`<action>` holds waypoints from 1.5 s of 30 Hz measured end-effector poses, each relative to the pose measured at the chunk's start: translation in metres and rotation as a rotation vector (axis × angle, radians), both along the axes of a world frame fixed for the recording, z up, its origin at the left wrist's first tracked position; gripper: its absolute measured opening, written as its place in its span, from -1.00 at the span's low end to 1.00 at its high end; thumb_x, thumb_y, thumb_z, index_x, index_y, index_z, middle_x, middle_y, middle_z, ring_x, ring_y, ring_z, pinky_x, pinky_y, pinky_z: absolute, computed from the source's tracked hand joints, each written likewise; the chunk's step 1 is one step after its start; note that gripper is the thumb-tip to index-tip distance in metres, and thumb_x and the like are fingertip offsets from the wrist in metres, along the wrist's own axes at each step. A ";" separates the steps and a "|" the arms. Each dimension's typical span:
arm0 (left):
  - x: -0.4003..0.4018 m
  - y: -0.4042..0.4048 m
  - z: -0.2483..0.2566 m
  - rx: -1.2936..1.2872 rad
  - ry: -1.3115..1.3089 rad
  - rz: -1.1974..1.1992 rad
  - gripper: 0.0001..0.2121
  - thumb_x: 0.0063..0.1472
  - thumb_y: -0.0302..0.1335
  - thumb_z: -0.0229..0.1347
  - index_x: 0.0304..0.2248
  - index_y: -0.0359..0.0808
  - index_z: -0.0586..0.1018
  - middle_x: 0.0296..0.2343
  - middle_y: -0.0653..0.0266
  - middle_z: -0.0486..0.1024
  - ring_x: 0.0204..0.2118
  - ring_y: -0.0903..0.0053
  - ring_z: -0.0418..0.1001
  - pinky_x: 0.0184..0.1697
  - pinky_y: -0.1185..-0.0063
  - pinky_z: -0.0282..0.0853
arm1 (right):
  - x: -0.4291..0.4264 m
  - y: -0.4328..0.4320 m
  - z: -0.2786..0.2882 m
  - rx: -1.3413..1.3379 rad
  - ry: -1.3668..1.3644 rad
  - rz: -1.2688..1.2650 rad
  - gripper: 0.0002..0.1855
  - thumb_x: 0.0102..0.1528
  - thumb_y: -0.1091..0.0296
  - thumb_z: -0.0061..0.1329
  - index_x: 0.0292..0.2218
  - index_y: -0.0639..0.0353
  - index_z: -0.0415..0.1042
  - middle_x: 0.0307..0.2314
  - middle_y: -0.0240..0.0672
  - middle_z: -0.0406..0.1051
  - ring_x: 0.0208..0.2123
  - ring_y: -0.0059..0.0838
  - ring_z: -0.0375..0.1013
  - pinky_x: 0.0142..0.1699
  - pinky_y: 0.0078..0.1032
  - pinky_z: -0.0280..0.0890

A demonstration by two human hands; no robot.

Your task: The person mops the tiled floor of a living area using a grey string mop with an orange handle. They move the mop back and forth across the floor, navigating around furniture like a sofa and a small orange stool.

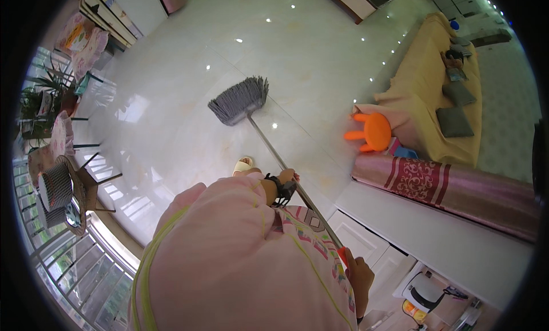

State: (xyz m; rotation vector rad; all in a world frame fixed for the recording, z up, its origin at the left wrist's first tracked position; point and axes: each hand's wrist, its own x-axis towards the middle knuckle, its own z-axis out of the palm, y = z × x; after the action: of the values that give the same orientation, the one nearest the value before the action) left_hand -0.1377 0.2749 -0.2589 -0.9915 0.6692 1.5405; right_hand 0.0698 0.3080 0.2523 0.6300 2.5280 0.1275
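A mop with a grey yarn head (238, 101) rests on the glossy tiled floor (180, 73) ahead of me. From the head, a metal pole (268, 144) slants back toward my right side. My left hand (288, 176), with a dark strap and device at the wrist, grips the pole partway along. Lower down, my right hand (360, 273) is closed around the pole's top end, by its orange-red grip (342, 256). Pink clothing (214, 262) covers my body and hides much of the floor beneath me. One foot in a pale slipper (243, 163) shows past it.
An orange stool (376, 131) stands by a sofa under a yellow cover (420, 78) on the right. Nearer lies a cabinet (420, 211) partly draped with pink cloth (463, 189). Chairs (92, 183) and potted plants (51, 88) line the window side at left.
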 end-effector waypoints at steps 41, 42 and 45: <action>-0.092 -0.102 0.030 -0.990 0.866 -0.725 -0.75 0.02 -0.27 0.11 -0.58 -0.32 0.57 -0.52 0.21 0.56 -0.46 0.44 0.53 -0.43 0.48 0.37 | -0.325 0.101 -0.099 -0.464 0.044 1.118 -0.52 0.01 0.55 -0.22 -0.04 -0.18 0.30 -0.57 -0.30 0.26 -0.54 -0.29 0.35 -0.44 -0.40 0.24; -0.086 -0.087 -0.008 -0.889 0.952 -0.507 -0.77 -0.01 -0.28 0.13 -0.56 -0.31 0.58 -0.52 0.19 0.56 -0.43 0.42 0.53 -0.41 0.49 0.38 | -0.325 0.113 -0.082 -0.419 0.032 1.164 -0.50 -0.01 0.54 -0.21 -0.04 -0.19 0.30 -0.56 -0.30 0.26 -0.52 -0.29 0.35 -0.40 -0.40 0.24; -0.094 -0.010 0.022 -0.764 1.029 -0.394 -0.85 -0.02 -0.41 0.08 -0.49 -0.31 0.58 -0.46 0.19 0.56 -0.35 0.44 0.53 -0.33 0.52 0.39 | -0.317 0.177 -0.057 -0.338 0.109 1.212 -0.49 -0.05 0.55 -0.18 -0.06 -0.16 0.33 -0.56 -0.31 0.26 -0.51 -0.29 0.34 -0.41 -0.42 0.23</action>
State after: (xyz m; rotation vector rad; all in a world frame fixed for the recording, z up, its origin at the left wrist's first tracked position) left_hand -0.2318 0.2645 -0.2373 -0.4431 2.1466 1.3712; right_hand -0.2474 0.4847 0.1954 -1.0790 2.5715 0.0779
